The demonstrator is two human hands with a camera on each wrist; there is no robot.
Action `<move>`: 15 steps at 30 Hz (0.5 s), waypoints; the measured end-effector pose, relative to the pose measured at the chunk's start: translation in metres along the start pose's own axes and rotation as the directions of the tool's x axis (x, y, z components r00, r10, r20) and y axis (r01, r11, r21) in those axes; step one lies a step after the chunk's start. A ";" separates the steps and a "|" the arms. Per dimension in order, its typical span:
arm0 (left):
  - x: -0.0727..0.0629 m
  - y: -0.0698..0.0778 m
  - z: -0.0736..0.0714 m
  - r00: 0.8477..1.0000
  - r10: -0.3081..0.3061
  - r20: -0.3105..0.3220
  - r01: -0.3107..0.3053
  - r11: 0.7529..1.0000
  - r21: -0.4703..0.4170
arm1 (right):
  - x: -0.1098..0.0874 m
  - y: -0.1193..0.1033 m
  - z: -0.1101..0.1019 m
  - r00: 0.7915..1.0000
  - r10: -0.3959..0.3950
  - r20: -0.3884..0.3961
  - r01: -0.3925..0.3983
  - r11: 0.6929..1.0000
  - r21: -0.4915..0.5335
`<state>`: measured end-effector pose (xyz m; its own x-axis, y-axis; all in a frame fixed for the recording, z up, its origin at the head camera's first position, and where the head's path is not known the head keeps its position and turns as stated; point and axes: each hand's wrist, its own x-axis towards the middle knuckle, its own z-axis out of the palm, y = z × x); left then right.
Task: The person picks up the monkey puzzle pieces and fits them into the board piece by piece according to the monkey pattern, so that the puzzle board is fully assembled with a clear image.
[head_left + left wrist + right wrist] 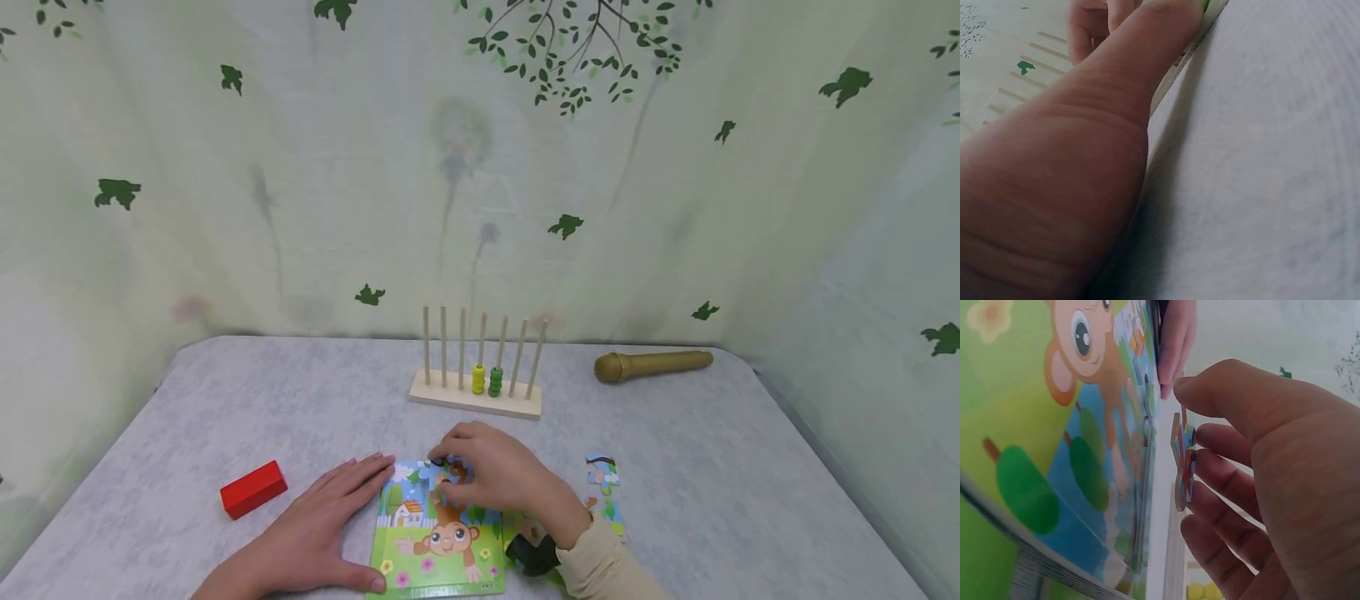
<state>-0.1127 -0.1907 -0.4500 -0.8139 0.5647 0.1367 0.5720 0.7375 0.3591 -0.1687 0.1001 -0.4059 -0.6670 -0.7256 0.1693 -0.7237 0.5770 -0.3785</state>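
Observation:
A jigsaw puzzle (442,575) with a cartoon monkey, a small house and flowers lies at the front middle of the table. Along its left edge rests my left hand (322,521), fingers extended toward the top left corner and thumb at the lower left. Over the upper part of the puzzle, my right hand (498,475) pinches a puzzle piece (1184,462) between thumb and fingers. In the right wrist view that piece is seen edge-on, just off the picture. The left wrist view shows mostly the base of my left thumb (1066,156), which hides most of the puzzle.
More puzzle pieces (603,472) lie to the right, partly behind my right forearm. A red block (253,490) sits left of my left hand. Behind the puzzle stands a wooden peg rack (442,395) with yellow and green beads. A brown toy microphone (656,365) lies back right.

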 end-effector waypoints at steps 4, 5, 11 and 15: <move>0.000 0.000 0.000 1.000 -0.011 0.014 0.011 1.000 -0.006 | 0.001 0.000 0.003 1.000 0.008 0.016 -0.009 1.000 0.003; 0.000 0.000 0.000 1.000 -0.014 0.020 0.014 1.000 -0.008 | 0.001 0.000 0.004 1.000 0.006 0.018 -0.006 1.000 0.005; 0.002 0.001 0.000 0.999 -0.022 0.042 0.023 1.000 -0.014 | 0.002 0.001 0.009 1.000 -0.003 0.030 0.003 1.000 0.017; 0.002 0.000 0.000 1.000 -0.015 0.027 0.015 1.000 -0.007 | 0.003 0.002 0.011 0.999 -0.001 0.041 0.000 1.000 0.023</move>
<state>-0.1139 -0.1896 -0.4499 -0.8195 0.5633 0.1060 0.5586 0.7436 0.3673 -0.1703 0.0951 -0.4161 -0.6586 -0.7408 0.1323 -0.7195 0.5684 -0.3990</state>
